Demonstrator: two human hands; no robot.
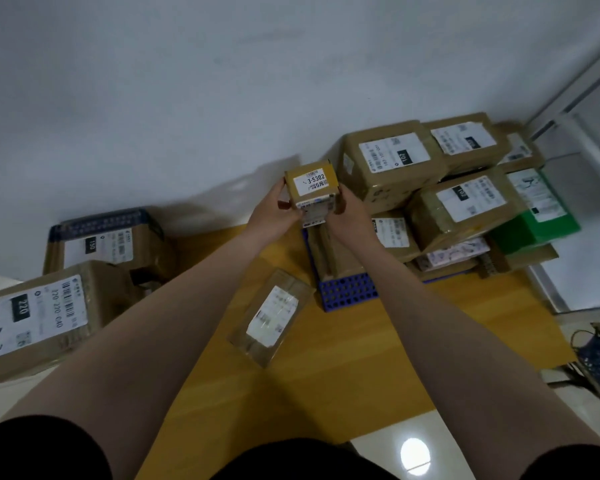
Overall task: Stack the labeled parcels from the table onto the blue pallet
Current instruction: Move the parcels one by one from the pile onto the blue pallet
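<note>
One small brown cardboard box with a white label point(312, 185) is held in the air between the left hand point(274, 216) and right hand point(347, 216), fingers curled round its sides, above the perforated blue plastic pallet point(347, 292) with at least seven stacked parcels point(392, 161). One flat taped parcel point(272, 317) lies nearby on the yellow wooden surface point(395, 358); two large brown cartons point(111, 244) stand left.

Small box point(311, 184): white sticker reads "3-5302", with "5元" below it; the lower label on its near face is too blurred to read.
Near left box point(35, 317): black patch reads "220"; a printed line "220 220 G40" runs beside a barcode; pen marks at the near edge, unclear.
Far left box point(108, 244): black patch reads "150".
Top right box point(392, 157): black patch reads "102"; small print beside it begins "101", the rest unclear.
Lower right box point(465, 202): black patch looks like "102", not certain.
Flat parcel point(274, 317): label blurred, unreadable.
Green box point(537, 206): pen scrawl on its label, unreadable.
</note>
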